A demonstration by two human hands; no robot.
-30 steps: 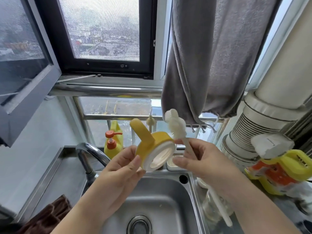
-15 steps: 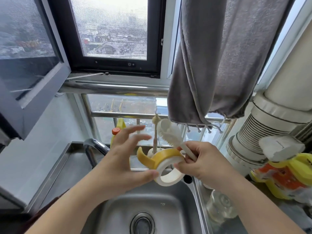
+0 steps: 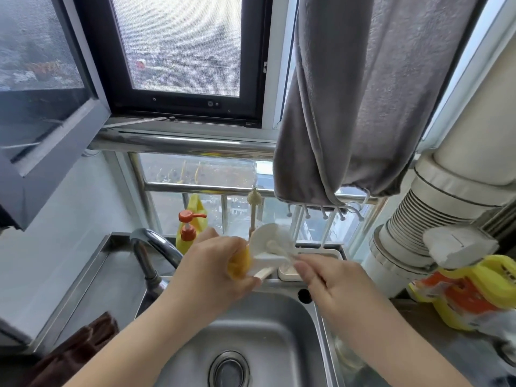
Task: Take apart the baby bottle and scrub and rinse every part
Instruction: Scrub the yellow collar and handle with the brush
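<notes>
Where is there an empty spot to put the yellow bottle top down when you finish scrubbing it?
The sink basin is bare steel around the drain. The steel counter between the faucet and the brown cloth is bare too. It is crowded to the right, by the yellow and orange package, and at the back ledge with the soap bottle and white tray.

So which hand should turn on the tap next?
Probably the left hand: it's nearer the tap, though it grips the yellow collar. The right hand holds the brush, farther away.
</notes>
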